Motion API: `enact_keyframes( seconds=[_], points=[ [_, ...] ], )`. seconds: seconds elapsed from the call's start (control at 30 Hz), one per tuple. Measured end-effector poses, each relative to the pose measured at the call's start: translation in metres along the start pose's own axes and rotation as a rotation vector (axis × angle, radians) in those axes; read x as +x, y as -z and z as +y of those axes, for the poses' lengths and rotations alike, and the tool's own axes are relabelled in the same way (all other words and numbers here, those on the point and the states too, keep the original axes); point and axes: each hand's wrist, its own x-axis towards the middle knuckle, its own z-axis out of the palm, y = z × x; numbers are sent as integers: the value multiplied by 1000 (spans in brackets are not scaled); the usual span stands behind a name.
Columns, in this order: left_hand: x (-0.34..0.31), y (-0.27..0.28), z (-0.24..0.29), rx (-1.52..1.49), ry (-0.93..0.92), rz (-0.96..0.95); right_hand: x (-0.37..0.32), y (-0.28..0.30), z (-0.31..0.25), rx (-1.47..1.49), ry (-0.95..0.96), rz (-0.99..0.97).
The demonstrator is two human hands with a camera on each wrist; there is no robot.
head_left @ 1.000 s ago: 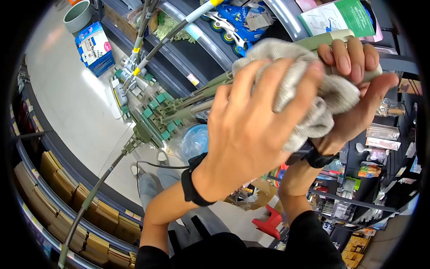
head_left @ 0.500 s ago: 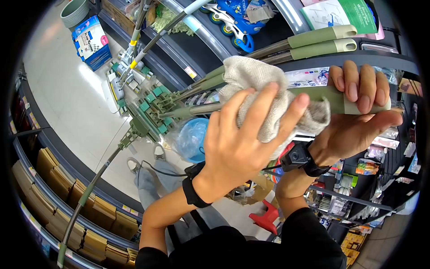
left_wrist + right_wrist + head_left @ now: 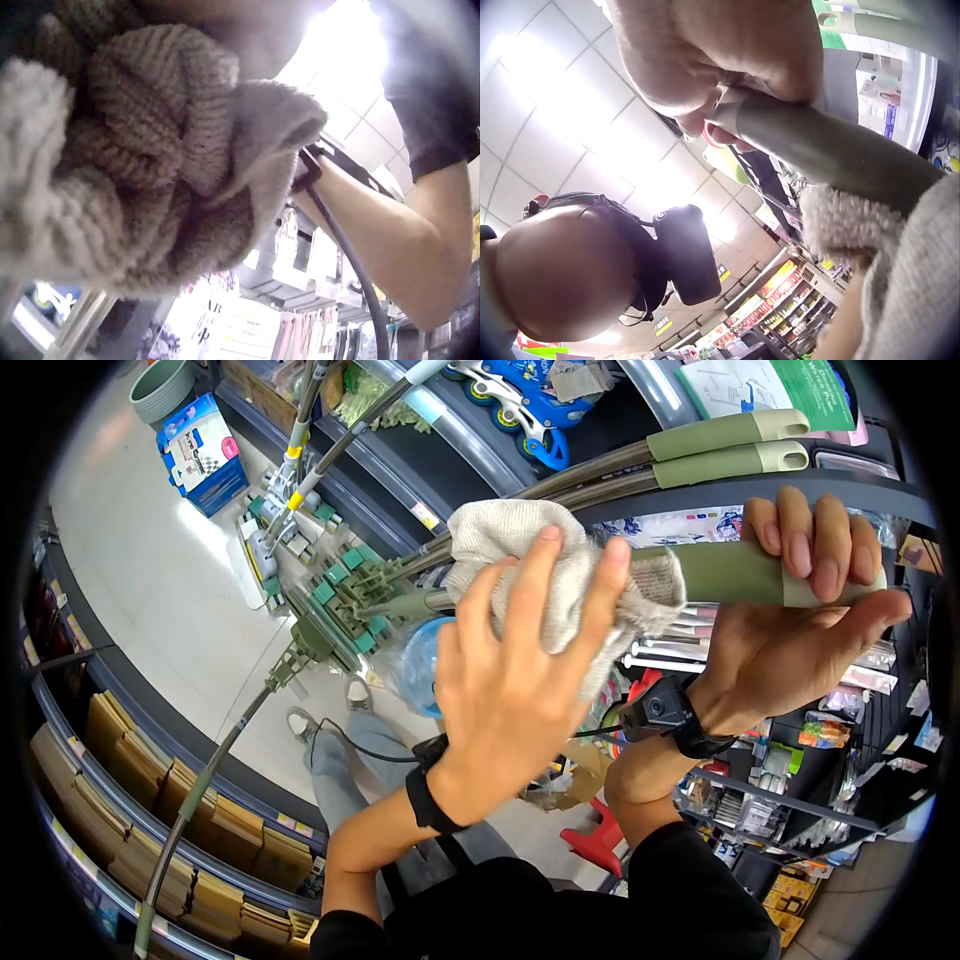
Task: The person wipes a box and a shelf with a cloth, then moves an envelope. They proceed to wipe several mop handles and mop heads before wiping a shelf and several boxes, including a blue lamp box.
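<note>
My right hand [image 3: 800,585] grips the end of a thick green mop handle [image 3: 725,575]; its fingers curl over the top and the thumb sticks out below. In the right wrist view the handle [image 3: 832,146] slants away from the palm. Around the handle's shaft lies a bunched grey-beige knitted cloth [image 3: 520,550], with my left hand [image 3: 520,670] holding it there. The left fingers spread over the cloth and the thumb is hidden. Close up in the left wrist view, the ribbed cloth [image 3: 165,142] hangs in thick folds.
Two more green handles [image 3: 730,445] lie just beyond the held one. Mop heads [image 3: 330,615] stand at the left near a blue bucket [image 3: 420,670]. Shelves hold inline skates [image 3: 520,410] and boxed goods. A red stool [image 3: 600,840] is on the floor.
The left hand and cloth have slid left along the handle, away from the right hand, baring more of the green grip. The right hand keeps its hold at the end.
</note>
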Motion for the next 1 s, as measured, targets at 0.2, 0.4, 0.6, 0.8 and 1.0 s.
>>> enact_keyframes(
  seconds=[0.2, 0.4, 0.6, 0.8, 1.0],
  points=[
    [5, 4, 13, 68, -155, 146, -13, -10, -3, 31, 37, 116],
    [11, 17, -8, -210, 16, -236, -17, 3, -11, -9, -11, 55],
    [64, 25, 17, -281, -312, -50, -14, 6, -3, -93, 87, 197],
    [64, 32, 8, -253, -194, -351, -6, 11, -10, -581, 38, 112],
    [16, -2, -23, -185, -113, -363, -19, 31, -15, -493, 2, 109]
  ],
)
